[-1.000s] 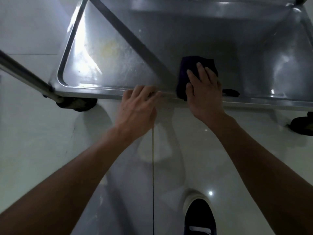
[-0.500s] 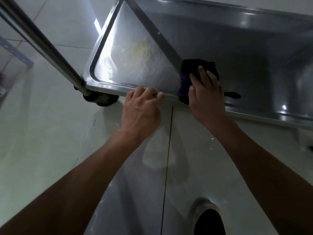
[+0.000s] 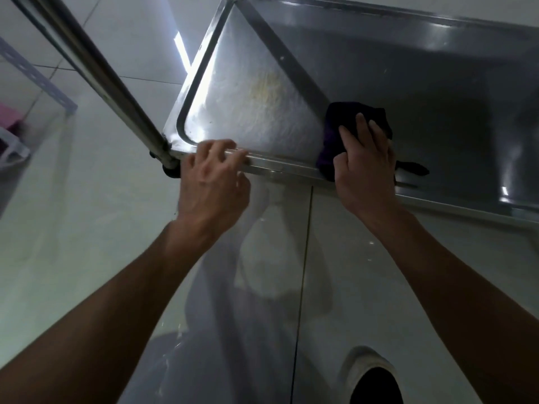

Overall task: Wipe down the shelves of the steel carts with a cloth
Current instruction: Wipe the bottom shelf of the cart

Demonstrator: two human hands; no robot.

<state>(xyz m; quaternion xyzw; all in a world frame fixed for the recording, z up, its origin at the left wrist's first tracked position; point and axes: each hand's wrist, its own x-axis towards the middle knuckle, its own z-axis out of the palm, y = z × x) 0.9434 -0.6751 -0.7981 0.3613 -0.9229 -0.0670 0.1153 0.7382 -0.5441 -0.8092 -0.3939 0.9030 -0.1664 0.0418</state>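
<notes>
Left hand [image 3: 214, 177] slid toward cart corner, gripping rim, right hand [image 3: 364, 167] still flat on cloth [image 3: 335, 132]

Glossy pale tiled floor [image 3: 87, 228] with thin grout lines caught a bright light reflection [image 3: 181, 51]; a grey angle-iron frame [image 3: 38, 77] stood far left.
</notes>
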